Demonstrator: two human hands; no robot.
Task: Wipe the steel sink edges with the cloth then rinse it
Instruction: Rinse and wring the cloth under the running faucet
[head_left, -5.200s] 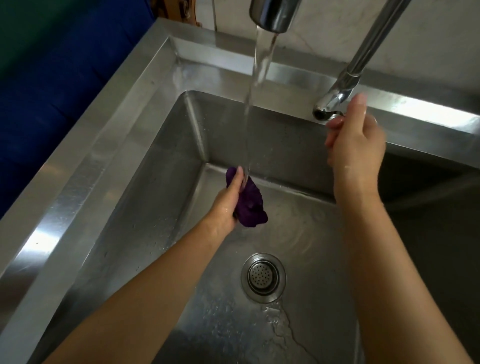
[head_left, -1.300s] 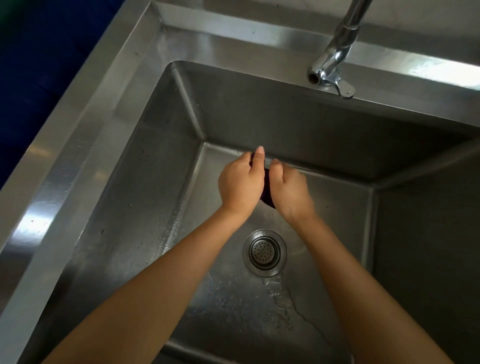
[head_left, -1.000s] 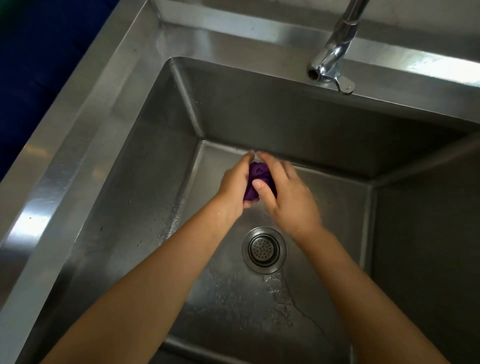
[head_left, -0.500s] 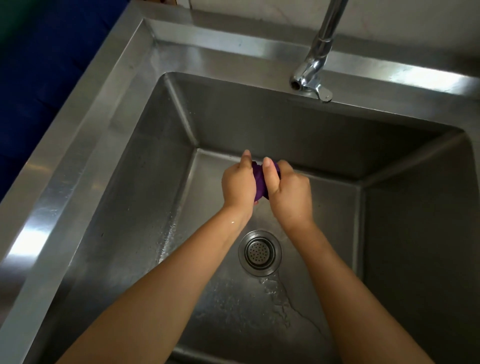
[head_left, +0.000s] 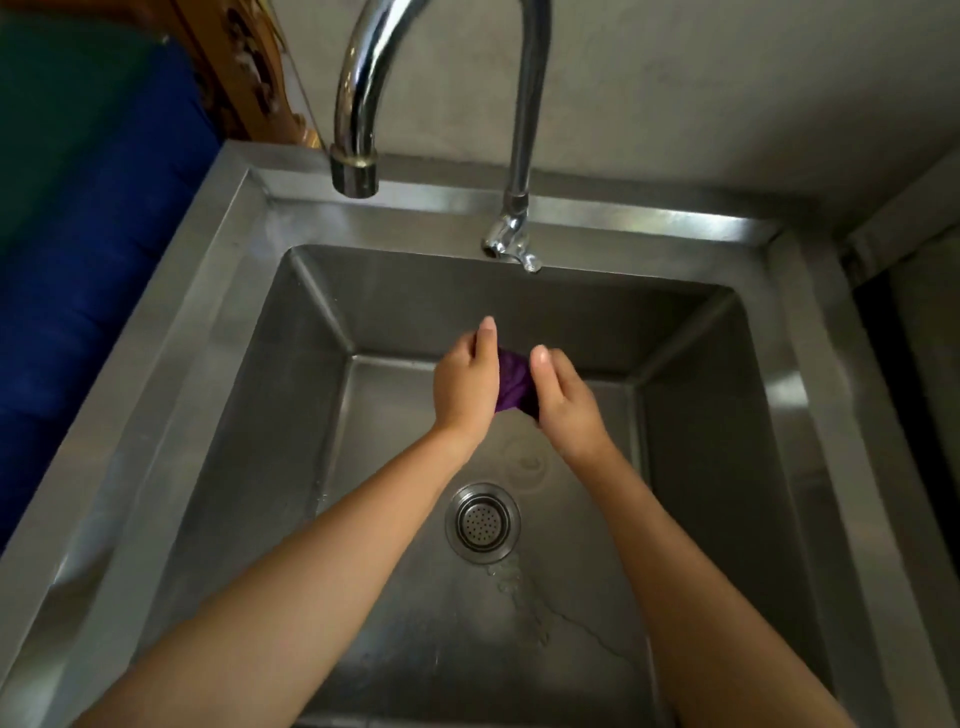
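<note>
A small purple cloth (head_left: 513, 383), bunched up, sits between my two hands over the middle of the steel sink (head_left: 218, 291). My left hand (head_left: 466, 384) grips it from the left with the thumb up. From the right, my right hand (head_left: 563, 397) grips the other side. Most of the cloth is hidden between the palms. The curved tap spout (head_left: 356, 171) hangs above and to the left, and no water runs from it. The tap handle (head_left: 511, 249) stands on the sink's back edge.
The drain strainer (head_left: 483, 522) lies below my hands, with a thin trail of water on the basin floor toward me. A grey wall rises behind the sink. Blue and green fabric (head_left: 78, 218) lies to the left of the sink rim.
The water has stopped and my right hand left the tap handle to join the left on the cloth. Since then both hands squeeze it in place, and the view has tilted up to show the spout.
</note>
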